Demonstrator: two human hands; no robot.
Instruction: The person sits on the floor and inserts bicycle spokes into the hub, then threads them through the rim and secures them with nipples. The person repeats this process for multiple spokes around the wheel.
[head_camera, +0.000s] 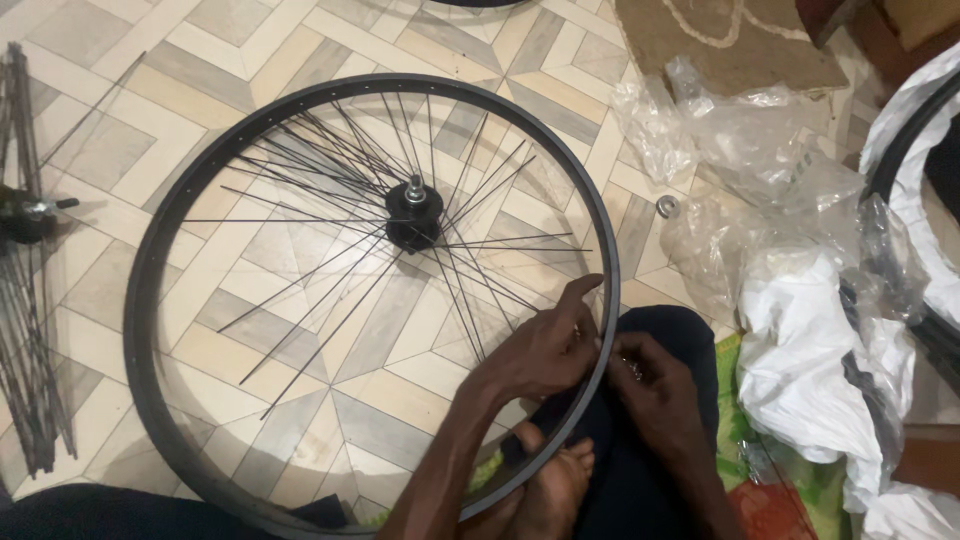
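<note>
Far left: a bundle of loose spokes (28, 300) lies on the patterned tile floor (90, 150), beside a second hub (25, 215) with an axle stub.

Rim: a black bicycle rim (160, 240) lies flat on the floor, its near edge against the person's lap and bare foot (555, 480).

Hub: a black hub (413, 215) sits at the rim's centre, axle pointing up; thin spokes (320, 180) fan out from it, most ending short of the rim and unattached.

Left hand: the left hand (540, 350) rests inside the rim at its near right edge, fingers curled around a spoke end, index finger raised against the rim's inner wall.

Right hand: the right hand (655, 385) is outside the rim at the same spot, fingertips pinched on something small and shiny, probably a spoke nipple, though it is too small to be sure.

Step in hand: judged from the free spoke ends, lacing is at an early stage; one spoke is being mated to its rim hole.

Next move calls for: aligning the spoke tip with the hole and keeping it steady while the small part is threaded on from outside.

Right: crumpled clear plastic wrap (720, 130), a small metal ring (667, 206) on the floor, white sheeting (800, 360), and part of another wheel (915, 150).
</note>
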